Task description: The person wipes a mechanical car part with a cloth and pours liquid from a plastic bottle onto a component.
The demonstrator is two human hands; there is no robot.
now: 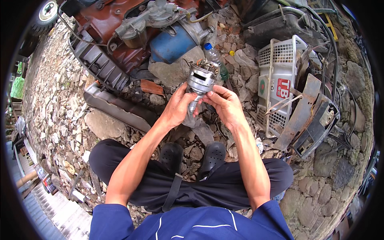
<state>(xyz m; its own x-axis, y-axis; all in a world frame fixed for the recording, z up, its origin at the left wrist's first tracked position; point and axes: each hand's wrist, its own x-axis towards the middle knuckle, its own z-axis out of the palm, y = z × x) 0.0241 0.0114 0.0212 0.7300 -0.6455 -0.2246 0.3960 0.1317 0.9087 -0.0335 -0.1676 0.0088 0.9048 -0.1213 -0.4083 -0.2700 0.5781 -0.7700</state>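
A silvery metal part shaped like an ignition distributor [200, 80] is held up before me, its wide slotted housing on top and its narrow shaft pointing down. Copper-coloured bits and wires show in the open top. My left hand [177, 106] grips the neck and shaft from the left, with some fingers hidden behind it. On the other side, my right hand [225, 105] has its thumb and index finger bent together against the lower edge of the housing. Just behind the part stands a clear plastic bottle [212, 54] with a blue cap and green lower half.
A reddish engine block [120, 57] with a blue cylindrical filter [172, 43] lies ahead. To its left rests a long metal pan [117, 106]. On the right, a white plastic crate [274, 87] holds scrap, including a rusty metal strip [303, 111]. Stones and rubble [60, 129] cover the ground.
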